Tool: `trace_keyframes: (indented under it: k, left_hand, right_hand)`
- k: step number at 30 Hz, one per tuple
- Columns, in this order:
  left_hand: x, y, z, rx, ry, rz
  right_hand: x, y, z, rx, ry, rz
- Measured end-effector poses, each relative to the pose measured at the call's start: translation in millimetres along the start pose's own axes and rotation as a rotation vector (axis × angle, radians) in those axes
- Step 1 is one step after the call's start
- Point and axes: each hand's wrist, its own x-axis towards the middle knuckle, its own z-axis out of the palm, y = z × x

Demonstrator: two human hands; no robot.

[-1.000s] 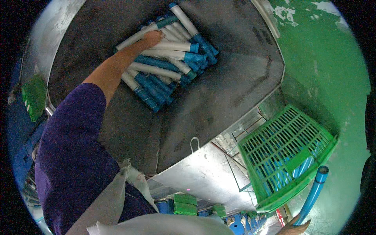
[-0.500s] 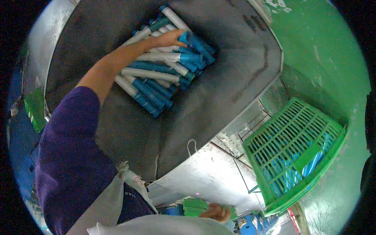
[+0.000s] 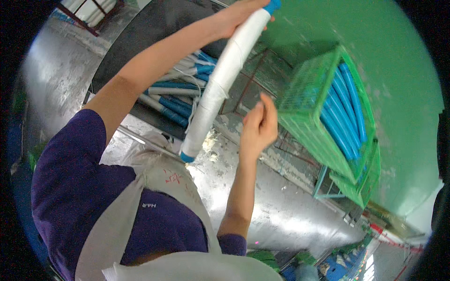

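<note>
My left hand (image 3: pixel 239 18) is closed round the upper end of a long tube wrapped in white material (image 3: pixel 220 84), with blue showing at both ends. The tube slants down toward my apron, its lower end near a metal rim. Loose white strands hang beside it. To the right of the tube, apart from it, my right hand (image 3: pixel 260 129) is raised with thumb and forefinger apart and the other fingers partly curled; nothing shows in it. Behind the tube, a pile of white and blue tubes (image 3: pixel 173 100) lies in a dark bin (image 3: pixel 140 44).
At the right a green plastic basket (image 3: pixel 300 133) holds several blue tubes (image 3: pixel 340 119). Below it is a pale blue metal stand (image 3: pixel 323 185). A green wall (image 3: pixel 393 93) rises behind. White scraps (image 3: pixel 209 143) lie on the grey floor (image 3: pixel 281 206).
My left hand has lifted a wrapped tube out of the dark bin and drawn it toward me. My right hand has come up from the lower edge. The view has shifted.
</note>
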Motion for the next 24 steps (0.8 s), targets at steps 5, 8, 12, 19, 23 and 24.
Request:
trace_keyframes:
  k: [5, 8, 12, 19, 23, 24]
  left_hand:
    - [-80, -82, 75, 0.144, -0.116, -0.101]
    - [-108, -100, 112, 0.091, -0.187, -0.166]
    - [-126, -117, 145, 0.132, -0.265, -0.097]
    - [-209, -142, 133, 0.237, -0.197, -0.154]
    - [-329, -175, 102, 0.440, -0.069, -0.470]
    - [-354, -187, 95, 0.511, -0.061, -0.473]
  right_hand:
    - [5, -30, -27, 0.113, 0.133, -0.075]
    - [18, -35, -52, -0.045, 0.250, -0.273]
    - [14, -38, -81, -0.052, 0.318, -0.287]
    - [-165, -48, -95, -0.009, 0.075, 0.067]
    - [-283, -45, -97, 0.141, -0.008, 0.357]
    - [-298, -42, -98, 0.293, -0.018, 0.595]
